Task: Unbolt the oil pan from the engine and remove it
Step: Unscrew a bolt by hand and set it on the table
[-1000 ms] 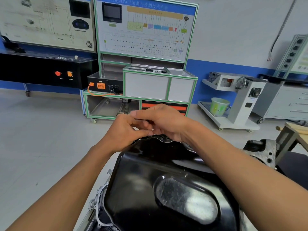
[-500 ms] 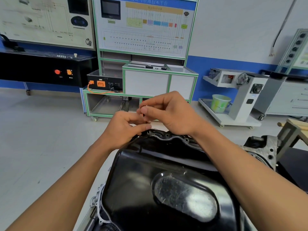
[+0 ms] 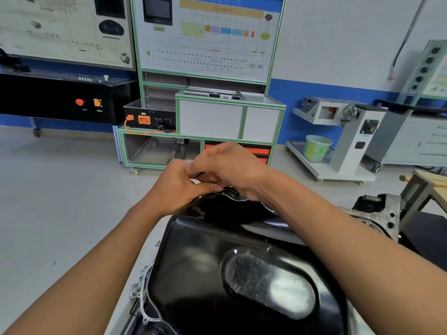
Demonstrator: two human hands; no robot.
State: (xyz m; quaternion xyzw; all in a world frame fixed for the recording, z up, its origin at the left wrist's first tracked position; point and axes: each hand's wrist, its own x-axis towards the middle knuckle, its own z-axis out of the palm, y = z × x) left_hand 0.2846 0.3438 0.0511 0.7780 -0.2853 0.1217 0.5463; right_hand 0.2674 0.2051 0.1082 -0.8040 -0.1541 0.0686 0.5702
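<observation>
The black oil pan (image 3: 242,274) lies bottom-up on the grey engine block (image 3: 384,213), filling the lower middle of the view. Both hands meet over the pan's far flange (image 3: 232,193). My right hand (image 3: 232,168) pinches a thin dark bolt (image 3: 199,174) between its fingertips. Beside it, touching it, my left hand (image 3: 176,187) has its fingers curled and its thumb near the flange edge. What lies inside the left hand is hidden.
A green-framed training bench (image 3: 205,122) stands straight ahead on the grey floor. A white wheeled stand (image 3: 346,146) with a green bucket (image 3: 316,147) is at the right. A wooden frame (image 3: 425,187) juts in at the right edge. A black console (image 3: 60,97) lines the left wall.
My right hand lifted from the flange with the small dark bolt pinched, then came back down against my left hand. The left hand stayed at the flange edge.
</observation>
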